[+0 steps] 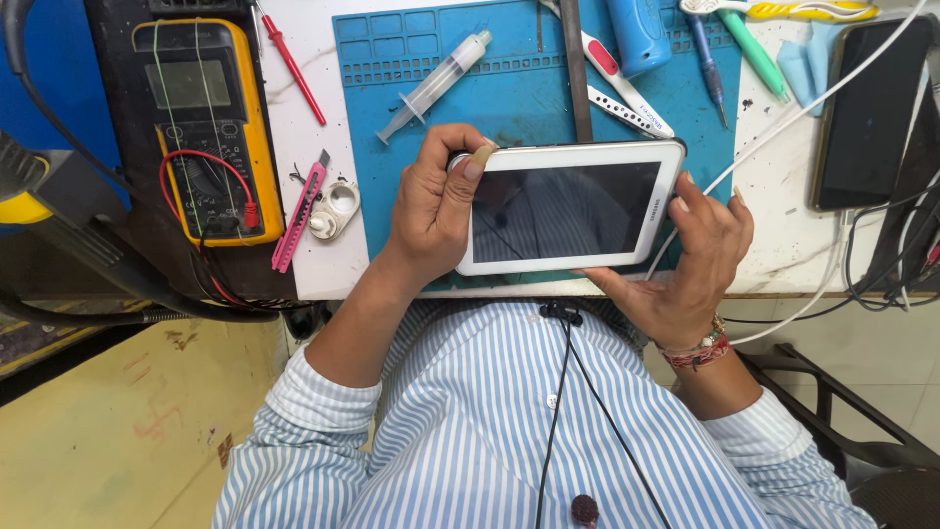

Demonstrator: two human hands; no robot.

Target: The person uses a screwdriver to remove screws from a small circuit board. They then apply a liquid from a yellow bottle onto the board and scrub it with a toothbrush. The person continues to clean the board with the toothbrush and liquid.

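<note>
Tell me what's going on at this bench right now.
A person in a striped shirt holds a white tablet with a dark screen over a blue work mat. The left hand grips its left end, with a small round metal piece under the thumb; the right hand cradles its right end. A syringe, a yellow multimeter and a pink cutter lie nearby.

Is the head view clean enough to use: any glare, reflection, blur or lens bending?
Head view: even, bright light, sharp focus; the white tablet screen mirrors the striped shirt rather than glaring; left hand and right hand are unblurred; the yellow multimeter leans with mild wide-angle bending at the edge.
</note>
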